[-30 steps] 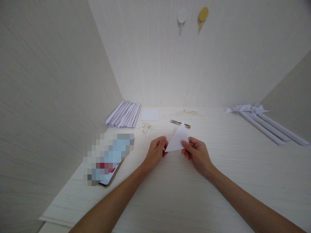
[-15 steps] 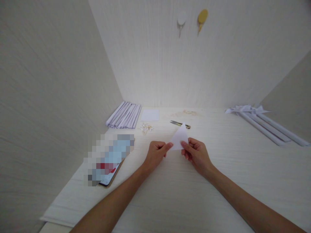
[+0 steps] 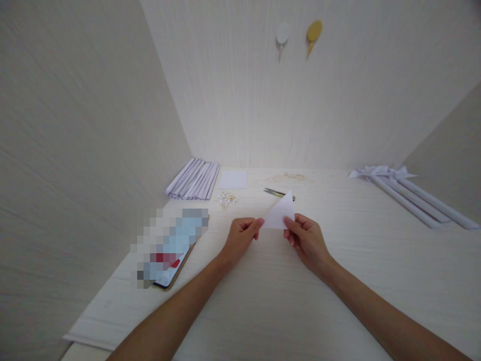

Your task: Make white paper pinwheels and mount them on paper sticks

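Head view, then: what's going on in the hands?

Both are on one triangular piece of paper (image 3: pixel 278 214). The left hand (image 3: pixel 242 235) pinches its left corner between thumb and fingers; the right hand (image 3: pixel 308 238) has its thumb pressed on the face near the right edge, fingers behind.

And where is the paper?

Above the middle of the bench (image 3: pixel 263 296), point upward, just in front of the snips (image 3: pixel 273 191). Whether its lower edge touches the bench, I can't tell.

Which step would you call it?

I'd judge it a shaping step: the sheet being squared up or creased between the two thumbs. The next move probably calls for a steady right-hand grip while the left lines up its corner, without crumpling the tip.

What can't you make out?

Most fingertips are behind the paper or curled out of sight, and so is how many layers it has. Its upper tip covers part of the snips' handle. Pixelation blots out most of the phone (image 3: pixel 171 276) on the left. The small pale bits (image 3: pixel 227 199) are too tiny to identify, and both forearms run off the bottom of the picture.
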`<state>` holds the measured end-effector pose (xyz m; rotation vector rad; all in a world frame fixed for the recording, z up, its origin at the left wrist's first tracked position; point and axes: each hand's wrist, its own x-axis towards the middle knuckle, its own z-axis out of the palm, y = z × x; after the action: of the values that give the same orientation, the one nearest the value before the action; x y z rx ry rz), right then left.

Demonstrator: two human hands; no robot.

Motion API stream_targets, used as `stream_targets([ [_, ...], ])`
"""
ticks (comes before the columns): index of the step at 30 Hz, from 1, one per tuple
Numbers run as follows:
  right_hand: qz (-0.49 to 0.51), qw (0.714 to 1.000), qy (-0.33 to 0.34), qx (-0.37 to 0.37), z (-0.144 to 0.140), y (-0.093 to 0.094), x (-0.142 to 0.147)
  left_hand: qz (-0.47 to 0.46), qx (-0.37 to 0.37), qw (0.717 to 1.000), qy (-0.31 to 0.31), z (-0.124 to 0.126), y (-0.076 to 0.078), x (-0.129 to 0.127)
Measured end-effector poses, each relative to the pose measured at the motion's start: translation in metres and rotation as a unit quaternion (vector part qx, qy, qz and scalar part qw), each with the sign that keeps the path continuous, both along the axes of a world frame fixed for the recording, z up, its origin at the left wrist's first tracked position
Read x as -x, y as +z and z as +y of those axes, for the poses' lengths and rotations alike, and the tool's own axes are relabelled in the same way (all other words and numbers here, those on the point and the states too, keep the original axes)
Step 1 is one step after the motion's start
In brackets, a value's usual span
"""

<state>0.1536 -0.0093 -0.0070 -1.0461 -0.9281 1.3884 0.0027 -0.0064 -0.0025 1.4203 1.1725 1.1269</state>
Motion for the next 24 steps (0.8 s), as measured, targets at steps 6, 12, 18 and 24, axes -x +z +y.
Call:
stream_targets([
  [6, -0.013, 1.000, 0.002, -0.007, -0.001, 0.002, 0.000, -0.080, 0.001, 0.997, 0.004, 0.004, -0.006, -0.001],
  [12, -0.002, 0.996, 0.067, -0.054, -0.004, 0.002, 0.004, -0.143, 0.047, 0.988, 0.015, 0.004, -0.001, -0.005],
  [18, -0.106, 0.983, 0.136, -0.058, -0.009, 0.003, 0.007, -0.100, 0.047, 0.994, 0.021, -0.001, -0.001, -0.011],
  [24, -0.174, 0.970, 0.150, -0.077, -0.011, 0.000, 0.008, -0.275, 0.109, 0.948, 0.114, 0.003, 0.000, -0.009],
])
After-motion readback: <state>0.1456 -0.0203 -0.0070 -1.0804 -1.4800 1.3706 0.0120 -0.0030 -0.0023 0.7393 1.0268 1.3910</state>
